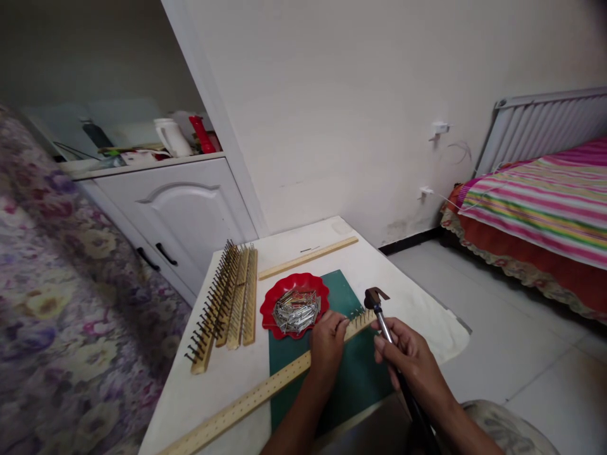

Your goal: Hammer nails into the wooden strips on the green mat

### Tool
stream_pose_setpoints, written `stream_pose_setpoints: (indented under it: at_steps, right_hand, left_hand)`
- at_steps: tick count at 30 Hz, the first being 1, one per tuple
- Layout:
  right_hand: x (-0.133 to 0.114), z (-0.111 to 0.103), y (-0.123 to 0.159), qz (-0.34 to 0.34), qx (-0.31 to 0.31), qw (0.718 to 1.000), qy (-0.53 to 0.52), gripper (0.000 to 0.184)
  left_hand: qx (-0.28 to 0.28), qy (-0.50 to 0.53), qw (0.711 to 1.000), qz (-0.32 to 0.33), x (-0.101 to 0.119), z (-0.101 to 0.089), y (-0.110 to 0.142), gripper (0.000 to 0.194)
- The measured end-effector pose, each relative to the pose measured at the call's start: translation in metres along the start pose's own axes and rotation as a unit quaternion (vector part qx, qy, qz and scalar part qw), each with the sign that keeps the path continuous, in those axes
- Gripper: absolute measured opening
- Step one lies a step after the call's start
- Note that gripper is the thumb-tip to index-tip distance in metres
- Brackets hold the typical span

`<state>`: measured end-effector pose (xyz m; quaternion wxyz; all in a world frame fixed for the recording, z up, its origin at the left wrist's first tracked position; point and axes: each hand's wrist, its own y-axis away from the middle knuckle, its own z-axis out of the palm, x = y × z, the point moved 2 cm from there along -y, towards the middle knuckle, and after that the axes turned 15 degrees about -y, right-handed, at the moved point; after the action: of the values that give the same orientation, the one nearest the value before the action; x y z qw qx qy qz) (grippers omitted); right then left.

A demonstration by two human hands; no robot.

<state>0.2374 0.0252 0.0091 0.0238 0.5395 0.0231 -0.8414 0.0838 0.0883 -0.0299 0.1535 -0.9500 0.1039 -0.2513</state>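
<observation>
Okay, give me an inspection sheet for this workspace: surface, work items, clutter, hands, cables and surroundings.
Surface: white-topped table with a green mat on it.
Work items: wooden strip across the mat, dotted with marks or holes, nails standing near its far end; red dish holding loose nails; nail-studded strips grouped at left; another strip behind the dish.
Clutter: thin dark piece near the table's back edge.
Hands: right hand grips a hammer; left hand is at the wooden strip, exact hold unclear.
Cables: white cable from a wall plug towards the bed; none seen on the table.
Surroundings: bed right; cabinet and floral curtain left.
</observation>
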Motion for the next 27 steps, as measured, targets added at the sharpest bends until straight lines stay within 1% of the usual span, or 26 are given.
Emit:
stream_pose_setpoints:
  at_steps: [3,5,8,11,18,27]
  right_hand:
    - [0.000,0.000,-0.001,0.010,-0.011,1.000,-0.006,0.033]
    - [0.000,0.002,-0.002,0.026,-0.030,0.999,-0.016,0.034]
    - [0.002,0.006,-0.003,0.048,-0.062,0.997,-0.024,0.034]
    - [0.005,0.012,-0.004,0.055,-0.079,0.995,-0.021,0.033]
    - [0.010,0.020,-0.009,0.068,-0.080,0.994,-0.004,0.028]
    - [0.012,0.019,-0.009,0.065,-0.092,0.994,0.014,0.028]
  left_hand:
    - [-0.007,-0.019,1.000,-0.003,0.002,0.000,0.000,0.023]
    - [-0.012,-0.029,0.999,-0.004,0.003,0.001,0.000,0.022]
    - [-0.016,-0.035,0.999,-0.008,0.002,0.003,0.000,0.021]
    - [-0.018,-0.031,0.999,-0.007,0.001,0.005,0.000,0.020]
    - [-0.028,-0.044,0.999,-0.011,-0.001,0.004,0.000,0.019]
    - [-0.022,-0.043,0.998,-0.028,-0.003,0.008,0.001,0.017]
